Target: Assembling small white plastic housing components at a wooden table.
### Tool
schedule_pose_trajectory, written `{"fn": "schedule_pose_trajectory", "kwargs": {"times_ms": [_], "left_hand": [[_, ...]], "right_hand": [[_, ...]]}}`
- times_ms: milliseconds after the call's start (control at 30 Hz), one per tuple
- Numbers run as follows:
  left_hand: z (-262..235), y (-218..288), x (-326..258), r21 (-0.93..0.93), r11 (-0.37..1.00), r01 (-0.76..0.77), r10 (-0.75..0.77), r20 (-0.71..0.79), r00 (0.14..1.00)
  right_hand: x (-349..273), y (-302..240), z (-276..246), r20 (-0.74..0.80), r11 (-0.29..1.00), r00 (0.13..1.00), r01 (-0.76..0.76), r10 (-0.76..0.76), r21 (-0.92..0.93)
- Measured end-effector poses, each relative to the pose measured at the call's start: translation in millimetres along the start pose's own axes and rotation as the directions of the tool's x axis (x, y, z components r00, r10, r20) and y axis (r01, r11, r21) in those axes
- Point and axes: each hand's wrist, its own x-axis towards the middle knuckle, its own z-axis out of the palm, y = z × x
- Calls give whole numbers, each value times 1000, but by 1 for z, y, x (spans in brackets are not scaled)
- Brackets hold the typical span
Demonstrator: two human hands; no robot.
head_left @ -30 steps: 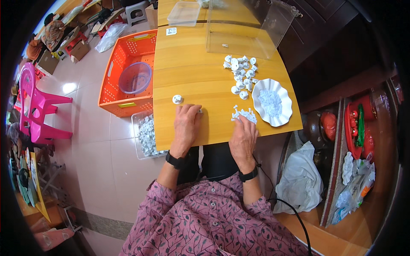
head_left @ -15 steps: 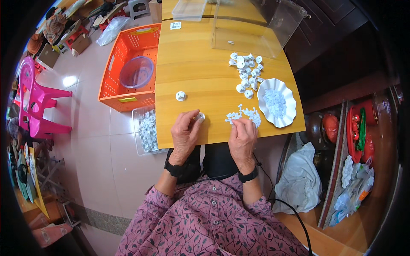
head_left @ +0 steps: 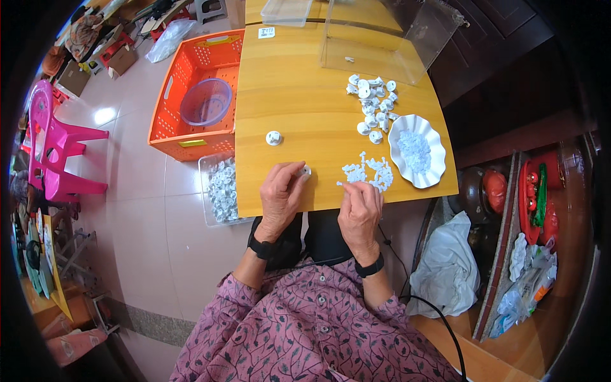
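My left hand (head_left: 279,194) is over the near edge of the table, thumb and fingers closed on a small white round plastic part (head_left: 307,170). To its right, my right hand (head_left: 360,213) pinches a tiny pale plastic piece (head_left: 339,183) at its fingertips. Just beyond the right hand lies a loose spread of tiny pale pieces (head_left: 380,173). A scalloped white dish (head_left: 438,162) beside them holds more. Farther back is a heap of white round plastic parts (head_left: 370,105), and a single white part (head_left: 273,138) sits apart, beyond my left hand.
A clear plastic box (head_left: 382,54) stands at the back of the yellow table (head_left: 293,83). Left of the table are an orange crate (head_left: 191,148) holding a purple basin (head_left: 207,102), and a clear tub of white parts (head_left: 222,191). A pink chair (head_left: 60,146) stands farther left.
My right hand has drawn slightly back from the loose pieces, a tiny piece now showing at its fingertips. My left hand still holds the round part, now more exposed. The view has shifted slightly.
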Motion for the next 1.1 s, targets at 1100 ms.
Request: {"fn": "schedule_pose_trajectory", "kwargs": {"times_ms": [1100], "left_hand": [[-1,-3,0,16,999,-50,49,5,999]], "right_hand": [[-23,-31,-3,51,993,994,94,-98,77]]}}
